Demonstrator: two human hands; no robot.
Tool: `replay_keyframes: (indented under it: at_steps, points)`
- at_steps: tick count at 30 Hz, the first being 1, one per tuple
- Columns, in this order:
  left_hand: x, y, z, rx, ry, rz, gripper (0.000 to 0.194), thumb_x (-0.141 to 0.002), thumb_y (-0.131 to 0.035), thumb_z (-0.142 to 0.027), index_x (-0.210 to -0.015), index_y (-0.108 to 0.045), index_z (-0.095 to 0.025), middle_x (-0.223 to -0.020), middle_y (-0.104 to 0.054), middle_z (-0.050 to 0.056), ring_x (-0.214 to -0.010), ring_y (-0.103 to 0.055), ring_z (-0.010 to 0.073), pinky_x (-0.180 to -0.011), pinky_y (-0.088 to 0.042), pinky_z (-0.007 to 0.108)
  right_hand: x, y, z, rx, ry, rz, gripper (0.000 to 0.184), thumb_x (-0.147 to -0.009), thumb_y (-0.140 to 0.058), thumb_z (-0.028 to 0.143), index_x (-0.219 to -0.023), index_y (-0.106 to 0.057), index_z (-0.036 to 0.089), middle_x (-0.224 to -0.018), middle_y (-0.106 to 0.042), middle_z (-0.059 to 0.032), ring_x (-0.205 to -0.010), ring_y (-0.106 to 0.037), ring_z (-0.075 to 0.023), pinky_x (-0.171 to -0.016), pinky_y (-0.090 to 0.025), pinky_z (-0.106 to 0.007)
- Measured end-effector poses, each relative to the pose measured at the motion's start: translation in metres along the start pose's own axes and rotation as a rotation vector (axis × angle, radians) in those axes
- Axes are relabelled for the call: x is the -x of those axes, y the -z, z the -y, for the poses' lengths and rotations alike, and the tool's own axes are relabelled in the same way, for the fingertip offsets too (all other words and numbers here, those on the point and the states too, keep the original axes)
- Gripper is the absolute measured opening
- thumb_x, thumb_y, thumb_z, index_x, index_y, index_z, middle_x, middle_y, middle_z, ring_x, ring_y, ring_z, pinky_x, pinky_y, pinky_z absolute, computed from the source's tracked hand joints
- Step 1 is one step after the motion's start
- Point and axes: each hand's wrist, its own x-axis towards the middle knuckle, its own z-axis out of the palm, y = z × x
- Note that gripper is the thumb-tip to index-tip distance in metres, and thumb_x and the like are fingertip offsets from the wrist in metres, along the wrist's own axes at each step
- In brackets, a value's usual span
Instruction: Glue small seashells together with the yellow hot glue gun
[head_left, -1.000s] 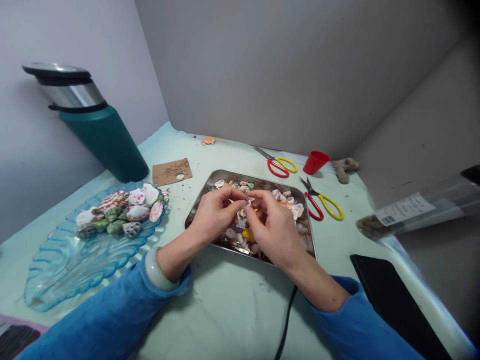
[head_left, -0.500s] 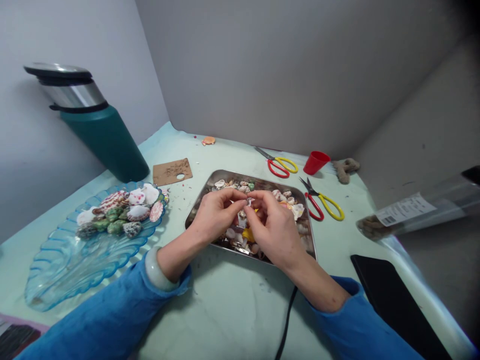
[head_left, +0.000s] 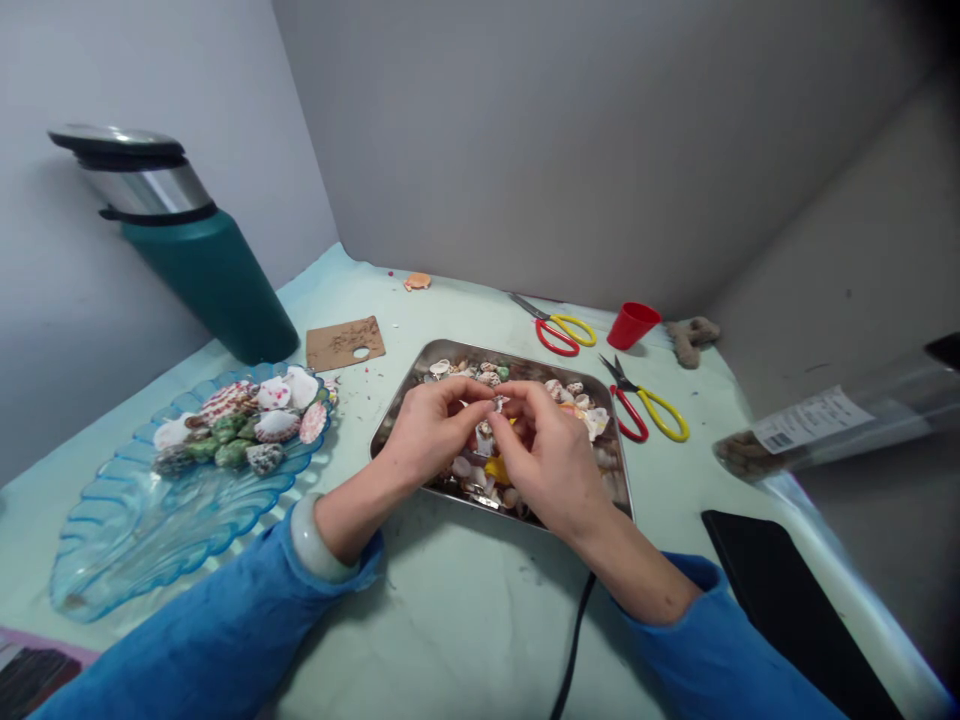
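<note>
Both of my hands meet over a metal tray (head_left: 390, 415) filled with small seashells and bits of other colours. The fingertips of my left hand (head_left: 435, 425) are pinched on a tiny whitish piece, too small to name. From the other side, my right hand (head_left: 551, 450) pinches at the same spot, with thumb and forefinger close to the left fingertips. Below the hands lie a yellow piece (head_left: 496, 469) and several pale shells (head_left: 461, 467). My hands hide the middle of the tray.
On the left, a blue glass dish (head_left: 150, 530) holds shells and green stones, beside a teal bottle (head_left: 210, 285) and brown card (head_left: 341, 345). Two pairs of scissors (head_left: 651, 405), a red cup (head_left: 633, 326), a clear tube (head_left: 870, 410) and a black flat object (head_left: 780, 590) are rightward.
</note>
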Motion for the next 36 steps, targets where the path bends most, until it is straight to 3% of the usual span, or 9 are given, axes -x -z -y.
replay_keyframes:
  at_steps: [8,26,33,36]
  points:
    - [-0.0004,-0.001,0.0026,0.008,0.011,0.003,0.025,-0.08,-0.058,-0.026,-0.1,-0.069,-0.015,-0.084,-0.07,0.004,-0.05,-0.051,0.0063,-0.047,-0.044,0.019,0.0003,0.0,-0.001,0.023,-0.018,-0.023,0.02,-0.087,-0.052,0.024,-0.106,-0.056,0.02,-0.077,-0.068,-0.0002,-0.064,-0.061,-0.0147,-0.059,-0.043,-0.027]
    - [0.0001,-0.0004,0.0001,-0.005,0.03,-0.022,0.017,-0.078,-0.058,-0.022,-0.089,-0.07,-0.014,-0.06,-0.06,-0.001,-0.047,-0.05,0.0081,-0.046,-0.041,0.019,-0.0002,0.0014,0.0011,-0.019,-0.022,-0.019,0.02,-0.087,-0.053,0.025,-0.105,-0.056,0.019,-0.077,-0.068,-0.0016,-0.063,-0.062,-0.015,-0.061,-0.045,-0.028]
    - [0.0006,-0.0002,-0.0024,0.036,0.008,0.009,0.026,-0.08,-0.059,-0.026,-0.102,-0.068,-0.015,-0.087,-0.07,0.005,-0.051,-0.051,0.0062,-0.049,-0.044,0.019,0.0004,0.0006,0.0007,0.013,-0.009,-0.015,0.02,-0.087,-0.052,0.022,-0.106,-0.056,0.019,-0.076,-0.067,-0.0003,-0.062,-0.06,-0.0145,-0.058,-0.043,-0.027]
    - [0.0004,-0.0005,-0.0018,0.043,0.008,-0.007,0.021,-0.079,-0.06,-0.026,-0.094,-0.068,-0.014,-0.082,-0.069,0.004,-0.05,-0.052,0.0065,-0.047,-0.043,0.019,0.0002,0.0007,0.0003,0.012,-0.007,-0.011,0.019,-0.086,-0.052,0.022,-0.105,-0.056,0.019,-0.076,-0.068,-0.0009,-0.063,-0.061,-0.015,-0.058,-0.043,-0.027]
